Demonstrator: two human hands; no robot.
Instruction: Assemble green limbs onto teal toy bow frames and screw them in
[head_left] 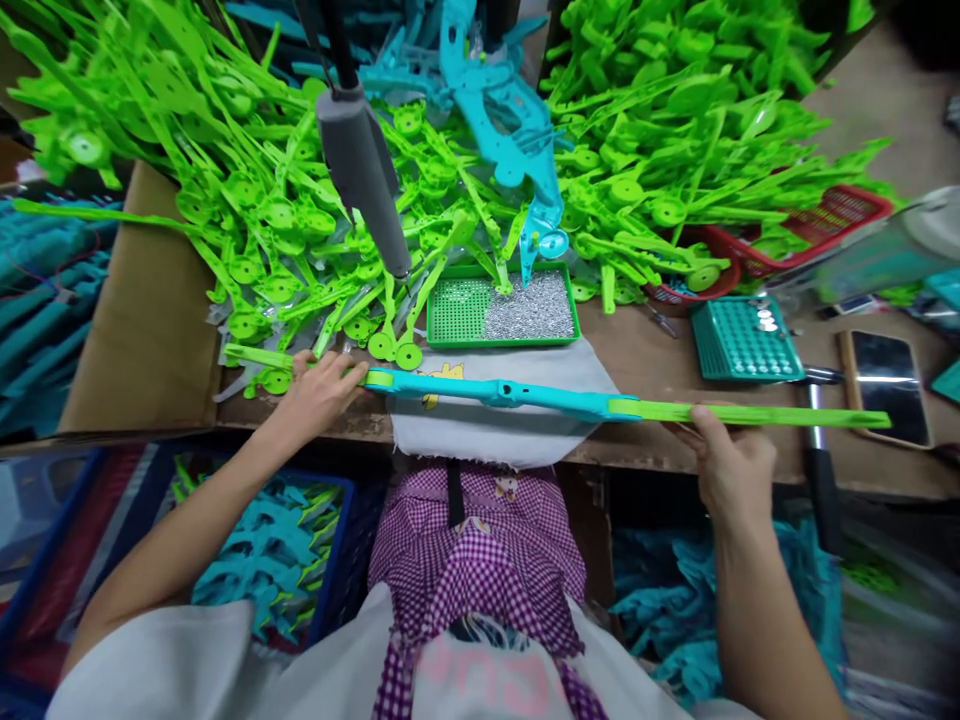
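Two bare hands hold one long bar (517,393), which is blue in the middle and green at both ends. The left hand (322,388) is closed on the green part at one side, and the right hand (735,465) pinches the other green part, with its thumb on top. The blue middle runs between the two grips, over a white cloth (487,435). I can't tell if it touches the cloth.

The step looks like holding the bar out wide and keeping it straight. Moving it from here would call for both hands to go together, so the green ends don't bend or bump things.

Past the grips, between them, is a green tray (457,310) of tiny silver bits. A gray tool (364,180) hangs beyond the left grip, near a big pile of green parts (281,215). Beyond the right grip sits a teal basket (739,350). A phone (889,385) lies farther out to the right, near that green end.
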